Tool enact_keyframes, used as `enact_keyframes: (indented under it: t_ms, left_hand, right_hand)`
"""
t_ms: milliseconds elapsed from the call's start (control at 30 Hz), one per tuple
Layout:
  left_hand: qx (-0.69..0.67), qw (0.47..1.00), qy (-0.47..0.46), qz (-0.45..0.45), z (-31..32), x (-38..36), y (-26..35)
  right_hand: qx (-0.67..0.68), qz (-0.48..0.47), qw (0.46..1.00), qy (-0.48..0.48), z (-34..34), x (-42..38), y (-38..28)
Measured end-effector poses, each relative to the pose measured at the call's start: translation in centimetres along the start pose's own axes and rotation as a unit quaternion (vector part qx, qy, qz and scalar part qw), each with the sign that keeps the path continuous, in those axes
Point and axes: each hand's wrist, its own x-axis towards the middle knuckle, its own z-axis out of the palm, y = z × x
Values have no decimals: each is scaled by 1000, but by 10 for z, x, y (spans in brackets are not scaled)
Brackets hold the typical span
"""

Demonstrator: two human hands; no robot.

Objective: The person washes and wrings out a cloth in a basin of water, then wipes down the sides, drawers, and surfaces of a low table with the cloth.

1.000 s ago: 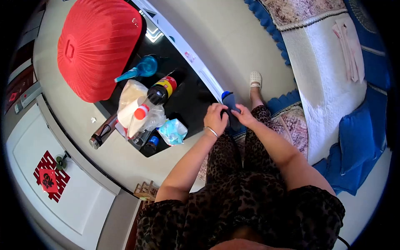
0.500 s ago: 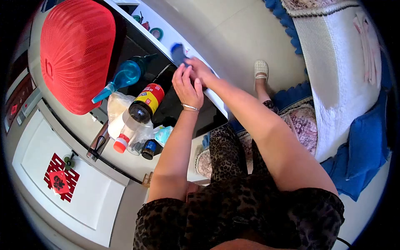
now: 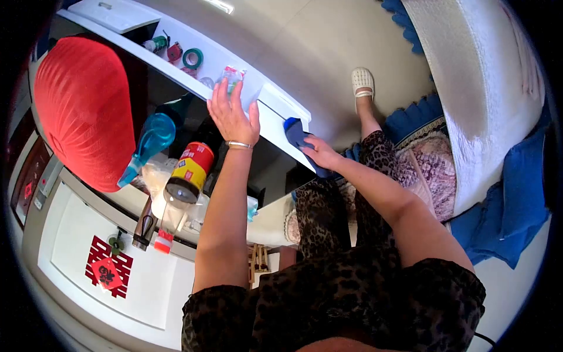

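Note:
My right hand (image 3: 321, 154) grips a dark blue cloth-like item (image 3: 295, 132) with a bright blue end, held close over the white front edge of the cabinet. My left hand (image 3: 233, 120), a bracelet at its wrist, is open with fingers spread at the rim of the open drawer (image 3: 251, 88). Its fingertips overlap a clear packet with red print (image 3: 231, 76) inside. Farther along the drawer lie a roll of green tape (image 3: 192, 58) and a small red item (image 3: 174, 51).
On the black cabinet top stand a red mesh cover (image 3: 85, 111), a blue spray bottle (image 3: 155, 138) and a dark bottle with a red and yellow label (image 3: 190, 170). A clear bottle with a red cap (image 3: 163, 239) is nearer. A sofa with a white cover (image 3: 454, 76) is at right.
My hands have moved apart. The right hand has carried the blue item toward me and to the right, while the left hand has moved left to the drawer. More of the open drawer shows.

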Motion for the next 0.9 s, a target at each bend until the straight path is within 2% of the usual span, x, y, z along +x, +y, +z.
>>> enact_keyframes:
  t_ms: [67,200,400,500,567,600,633,767,867,900]
  left_hand:
    - [15,1000,-13,-3,1,-2,2]
    - [25,1000,-9,1,3,0,3]
    - [9,1000,1,9,4,2,0]
    - [12,1000,-5,6,4,1,-1]
    - [12,1000,-6,2,5,1,-3]
    - [11,1000,-6,4,5,-2,-3]
    - [7,1000,-3,7,4,-3,-4]
    - [7,1000,-6,-2,5,3,-1]
    - [-2,1000,1,0,6,3,-2]
    - [1,1000,-5,-3,5,3,-2]
  right_hand:
    - [-38,-33,999,-9,3,33,12]
    - [-96,-4,995,33,11,94,5]
    - [-182,-20,982,51,11,196,-18]
    - [-162,90,977,107,25,239,-29]
    - [-112,137,982,63,15,260,-25]
    - [-86,165,982,37,15,258,-20]
    - [-104,181,976,59,14,251,-11]
    - [-162,187,968,-42,-15,203,58]
    - [-197,193,961,-18,-11,208,69]
    - [-180,166,970,-10,-9,219,54]
